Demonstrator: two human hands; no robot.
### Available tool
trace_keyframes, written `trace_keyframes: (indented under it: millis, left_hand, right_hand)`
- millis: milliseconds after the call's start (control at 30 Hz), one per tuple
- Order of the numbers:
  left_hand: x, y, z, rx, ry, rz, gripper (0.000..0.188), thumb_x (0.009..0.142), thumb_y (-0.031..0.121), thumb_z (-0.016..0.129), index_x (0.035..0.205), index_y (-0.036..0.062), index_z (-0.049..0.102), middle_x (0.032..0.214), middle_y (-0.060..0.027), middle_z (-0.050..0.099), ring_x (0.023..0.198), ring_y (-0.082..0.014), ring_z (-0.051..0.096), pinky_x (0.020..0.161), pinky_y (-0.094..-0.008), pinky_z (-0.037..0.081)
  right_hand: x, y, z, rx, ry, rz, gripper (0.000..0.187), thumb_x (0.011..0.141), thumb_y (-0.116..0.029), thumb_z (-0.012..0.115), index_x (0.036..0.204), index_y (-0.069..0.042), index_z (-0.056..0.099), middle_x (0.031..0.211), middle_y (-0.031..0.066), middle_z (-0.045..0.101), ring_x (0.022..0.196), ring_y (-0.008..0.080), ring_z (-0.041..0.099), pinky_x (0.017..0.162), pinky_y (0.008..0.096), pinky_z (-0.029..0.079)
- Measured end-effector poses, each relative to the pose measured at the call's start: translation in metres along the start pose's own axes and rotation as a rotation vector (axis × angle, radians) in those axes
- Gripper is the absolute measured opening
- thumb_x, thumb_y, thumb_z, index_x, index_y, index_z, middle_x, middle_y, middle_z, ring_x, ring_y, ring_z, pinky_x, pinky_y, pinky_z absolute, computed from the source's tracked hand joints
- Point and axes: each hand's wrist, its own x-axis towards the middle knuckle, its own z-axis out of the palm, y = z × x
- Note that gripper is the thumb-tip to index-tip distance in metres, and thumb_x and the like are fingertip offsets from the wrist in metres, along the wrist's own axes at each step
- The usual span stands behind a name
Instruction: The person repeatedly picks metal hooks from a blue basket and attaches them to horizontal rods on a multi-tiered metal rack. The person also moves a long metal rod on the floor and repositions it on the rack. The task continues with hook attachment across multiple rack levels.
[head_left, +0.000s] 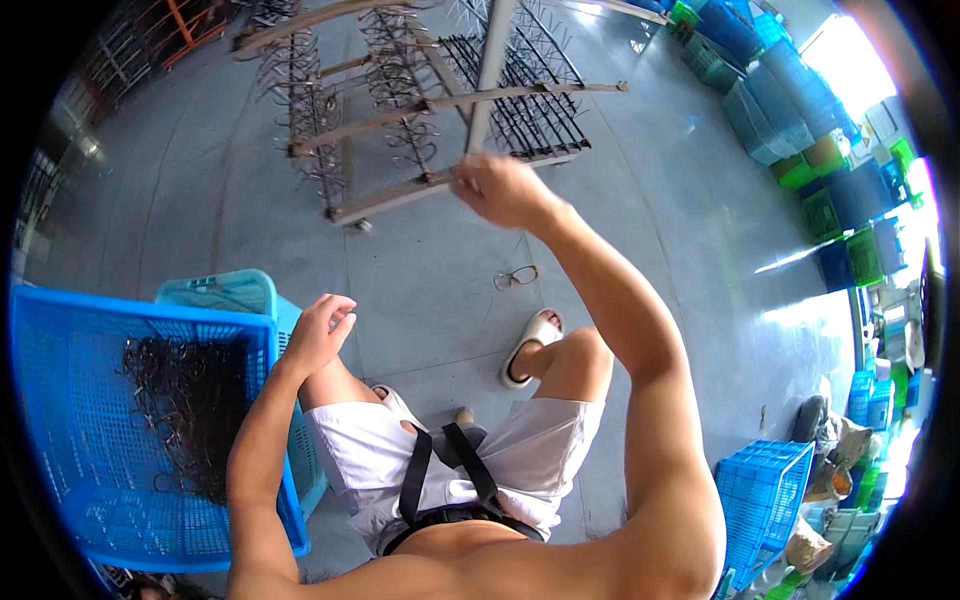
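The wheeled metal rack (520,92) stands on the floor ahead of the seated person, its crossbars running from near left to far right and slanting slightly away, its upright post (490,70) leaning a little right at the top. Columns of curved wire hooks (405,80) line its left half; straight dark rods slope across the right.

The right hand (503,190) reaches out beside the rack's lower rail, fingers curled and blurred; whether they pinch anything I cannot tell. The left hand (322,328), loosely bent with the thumb apart, hovers near the blue crate's inner edge.

Eyeglasses (515,278) lie on the floor between the rack and the right slide sandal (512,365).

The blue crate (60,400) holds a tangled heap of dark wire pieces (190,400); a turquoise basket (225,290) sits behind it. Another blue crate (765,510) stands at right.
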Motion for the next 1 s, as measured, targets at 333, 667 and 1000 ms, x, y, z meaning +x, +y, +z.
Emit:
trace_keyframes:
  millis: [333, 667, 1000]
  left_hand:
    - [-0.008, 0.014, 0.053, 0.069, -0.088, -0.273, 0.010, 0.076, 0.009, 0.070, 0.072, 0.0013, 0.064, 0.069, -0.0089, 0.064, 0.061, -0.0109, 0.059, 0.055, -0.0276, 0.047]
    - [0.199, 0.063, 0.047, -0.303, 0.401, -0.716, 0.063, 0.086, 0.042, 0.056, 0.128, 0.0001, 0.034, 0.127, -0.0183, 0.040, 0.110, -0.0263, 0.048, 0.097, -0.0389, 0.037]
    - [0.264, -0.082, -0.028, -1.319, 0.190, -0.833, 0.021, 0.087, 0.023, 0.058, 0.077, 0.0075, 0.047, 0.054, 0.0054, 0.041, 0.046, -0.0070, 0.040, 0.043, -0.0213, 0.035]
  right_hand:
    - [-0.264, 0.208, 0.302, -0.046, -0.440, 0.936, 0.060, 0.080, -0.008, 0.052, 0.136, -0.023, 0.035, 0.143, 0.0153, 0.028, 0.126, 0.0356, 0.036, 0.095, 0.0412, 0.041]
    - [-0.324, 0.121, 0.400, -0.231, -0.543, 0.876, 0.035, 0.088, -0.025, 0.046, 0.121, -0.013, 0.046, 0.124, 0.0056, 0.046, 0.115, 0.0246, 0.042, 0.097, 0.0427, 0.030]
    - [-0.390, 0.138, 0.339, -0.500, -0.367, 0.630, 0.025, 0.081, -0.022, 0.051, 0.101, -0.009, 0.060, 0.107, 0.0095, 0.050, 0.108, 0.0258, 0.044, 0.092, 0.0416, 0.032]
